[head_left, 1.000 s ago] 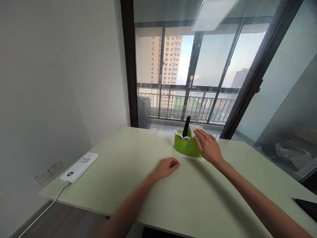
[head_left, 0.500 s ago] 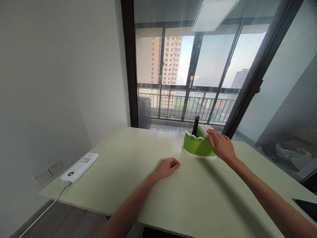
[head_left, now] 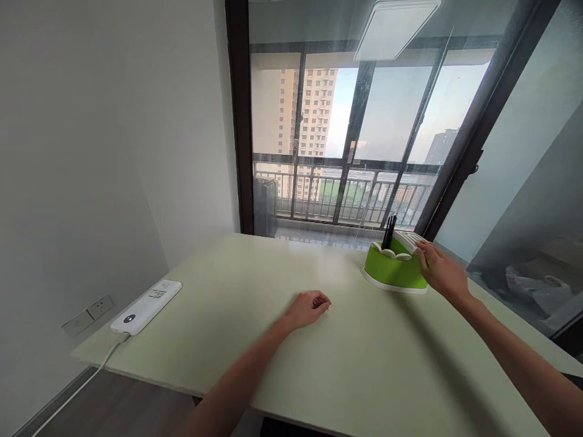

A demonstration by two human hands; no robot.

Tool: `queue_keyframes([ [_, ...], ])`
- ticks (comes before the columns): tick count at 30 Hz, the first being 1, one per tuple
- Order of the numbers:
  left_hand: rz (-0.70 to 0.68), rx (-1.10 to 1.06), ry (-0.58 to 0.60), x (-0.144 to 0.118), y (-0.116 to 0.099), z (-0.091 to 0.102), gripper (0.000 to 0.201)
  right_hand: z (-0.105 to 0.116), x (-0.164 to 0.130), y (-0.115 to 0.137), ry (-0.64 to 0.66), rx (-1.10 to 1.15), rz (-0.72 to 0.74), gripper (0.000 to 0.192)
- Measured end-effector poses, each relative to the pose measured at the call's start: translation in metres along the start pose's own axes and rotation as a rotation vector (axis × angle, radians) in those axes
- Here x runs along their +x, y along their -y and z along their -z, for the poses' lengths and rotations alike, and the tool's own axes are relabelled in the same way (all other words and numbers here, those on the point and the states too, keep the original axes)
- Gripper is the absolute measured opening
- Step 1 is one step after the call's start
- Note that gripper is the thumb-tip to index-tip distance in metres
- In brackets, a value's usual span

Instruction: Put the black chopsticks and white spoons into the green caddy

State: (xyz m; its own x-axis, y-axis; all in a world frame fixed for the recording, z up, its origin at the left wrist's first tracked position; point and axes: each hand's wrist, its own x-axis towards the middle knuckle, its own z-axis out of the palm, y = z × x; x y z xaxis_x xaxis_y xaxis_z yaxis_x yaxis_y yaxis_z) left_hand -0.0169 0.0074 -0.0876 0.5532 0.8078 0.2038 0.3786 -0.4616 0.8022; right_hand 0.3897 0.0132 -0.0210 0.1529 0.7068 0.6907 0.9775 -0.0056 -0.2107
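Note:
A green utensil holder [head_left: 394,270] with a white base stands towards the back right of the table. Black chopsticks [head_left: 389,232] and white spoons [head_left: 395,255] stick up out of it. At its right end is a white slatted section [head_left: 407,238]. My right hand [head_left: 439,267] grips the holder there, fingertips over the upper edge and the far fingers hidden. In the middle of the table rests my left hand [head_left: 308,308], its fingers curled inward and apart from the holder. Nothing shows inside that curl.
The pale green table [head_left: 218,291] reaches to the window. A white power strip [head_left: 146,308] lies along the left edge, its cable [head_left: 91,376] hanging down to the floor. A dark object [head_left: 574,381] shows at the right edge.
My right hand has moved the utensil holder to the right along the table, chopsticks and spoons with it. My left hand has stayed where it was.

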Motion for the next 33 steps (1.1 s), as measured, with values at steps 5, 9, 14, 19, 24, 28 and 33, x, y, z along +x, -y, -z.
queue_keyframes([
  [5,-0.003,0.020,0.000,0.000,0.000,0.000,0.026,0.003,0.001,-0.016,0.001,0.017,-0.060,0.053],
  [9,-0.001,0.020,-0.004,0.001,0.000,0.000,0.026,0.006,0.003,-0.022,-0.017,0.041,-0.060,0.048],
  [14,-0.004,0.006,-0.005,0.001,0.000,0.000,0.027,0.006,0.005,-0.033,-0.043,0.083,-0.022,0.045],
  [19,0.001,-0.002,-0.007,0.000,0.000,-0.001,0.025,0.006,0.001,-0.030,-0.019,0.046,-0.031,0.049],
  [24,0.006,-0.018,-0.013,0.001,-0.002,-0.002,0.023,0.009,-0.031,0.018,-0.225,0.006,-0.092,0.054],
  [28,-0.002,-0.015,-0.019,0.002,-0.004,-0.002,0.024,-0.006,-0.062,0.061,-0.231,0.135,0.073,0.046],
  [33,-0.009,0.027,-0.017,0.003,-0.003,-0.001,0.027,-0.042,-0.090,0.099,0.082,0.322,0.274,0.030],
])
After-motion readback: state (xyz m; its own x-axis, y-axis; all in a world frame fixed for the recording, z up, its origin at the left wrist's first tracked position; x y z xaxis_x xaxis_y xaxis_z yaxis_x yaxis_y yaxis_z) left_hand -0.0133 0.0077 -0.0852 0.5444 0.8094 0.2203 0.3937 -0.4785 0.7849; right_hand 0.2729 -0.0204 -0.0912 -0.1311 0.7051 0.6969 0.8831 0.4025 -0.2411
